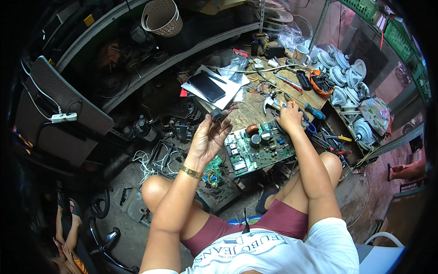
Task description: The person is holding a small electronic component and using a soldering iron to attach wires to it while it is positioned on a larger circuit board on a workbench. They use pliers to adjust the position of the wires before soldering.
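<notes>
My left hand (211,137) is raised with its fingers closed round a small black cylindrical part (216,115), with thin reddish wires beside it. A green circuit board (269,157) carrying a copper coil (252,130) and a black capacitor (255,140) lies at the table's near edge, between my arms. My right hand (290,118) is at the far right corner of the board, among tools, its fingers curled; what they grip is mostly hidden. Just left of those fingers lies a hammer (270,104). A blue-handled screwdriver (315,111) lies to their right.
A black phone (207,87) rests on white paper on the wooden table (248,107). White plastic pulley-like parts (340,73) are heaped at the right, above a tool box (340,132). Another circuit board (213,173) and white cables (148,164) lie low at the left.
</notes>
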A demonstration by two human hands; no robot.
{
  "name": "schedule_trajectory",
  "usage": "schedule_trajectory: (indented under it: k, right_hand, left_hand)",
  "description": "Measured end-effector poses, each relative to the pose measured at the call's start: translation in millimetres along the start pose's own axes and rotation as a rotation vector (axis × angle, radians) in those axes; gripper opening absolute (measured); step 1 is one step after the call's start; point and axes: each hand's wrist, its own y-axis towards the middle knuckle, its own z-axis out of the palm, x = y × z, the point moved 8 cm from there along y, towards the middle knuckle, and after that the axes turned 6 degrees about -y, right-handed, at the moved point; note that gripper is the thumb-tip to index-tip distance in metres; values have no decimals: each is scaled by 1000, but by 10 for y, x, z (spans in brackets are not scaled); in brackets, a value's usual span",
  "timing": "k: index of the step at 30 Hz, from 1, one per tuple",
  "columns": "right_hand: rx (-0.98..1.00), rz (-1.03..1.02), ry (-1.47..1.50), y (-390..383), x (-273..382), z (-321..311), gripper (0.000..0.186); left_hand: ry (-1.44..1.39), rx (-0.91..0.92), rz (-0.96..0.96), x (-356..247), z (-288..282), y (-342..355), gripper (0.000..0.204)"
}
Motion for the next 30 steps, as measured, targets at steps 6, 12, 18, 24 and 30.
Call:
schedule_trajectory:
  k: [6, 12, 18, 24, 30]
  right_hand:
    - [-43, -75, 38, 2, -70, -26, 36]
    - [-105, -62, 166, 10, -117, -117, 32]
    - [-25, -14, -37, -115, 45, 15, 42]
    - [-50, -1, 30, -79, 36, -48, 38]
    - [-47, -16, 1446, 64, -294, -74, 26]
  left_hand:
    - [-79, -74, -11, -23, -98, -17, 48]
    - [-10, -46, -11, 11, -74, 11, 47]
    - [186, -33, 86, 4, -37, 26, 23]
    - [121, -59, 62, 5, -74, -3, 22]
    - [45, -62, -5, 134, 28, 29, 49]
